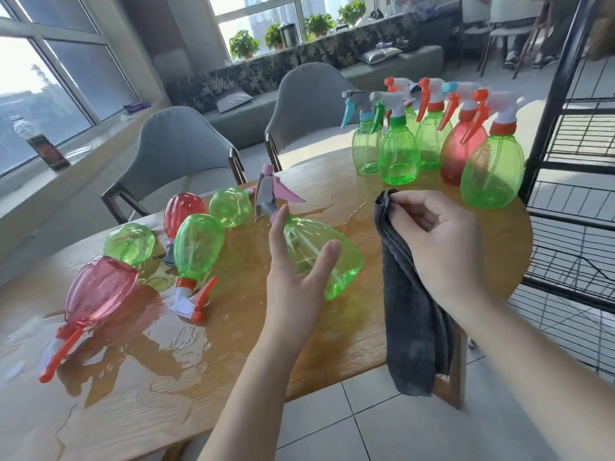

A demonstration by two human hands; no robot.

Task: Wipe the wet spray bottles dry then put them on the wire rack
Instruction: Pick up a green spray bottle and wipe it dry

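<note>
The left hand [296,261] is at a tilted bottle [319,257] over the table [332,327], and the right hand [436,244], just to its right, holds a cloth [416,327] that hangs down past the table's near edge. To the left of the left hand five bottles [198,247] lie on their sides on the table. Beyond the right hand a cluster of bottles [399,154] stands upright at the table's far right corner, and the wire rack [572,161] stands to that hand's right, beside the table.
</note>
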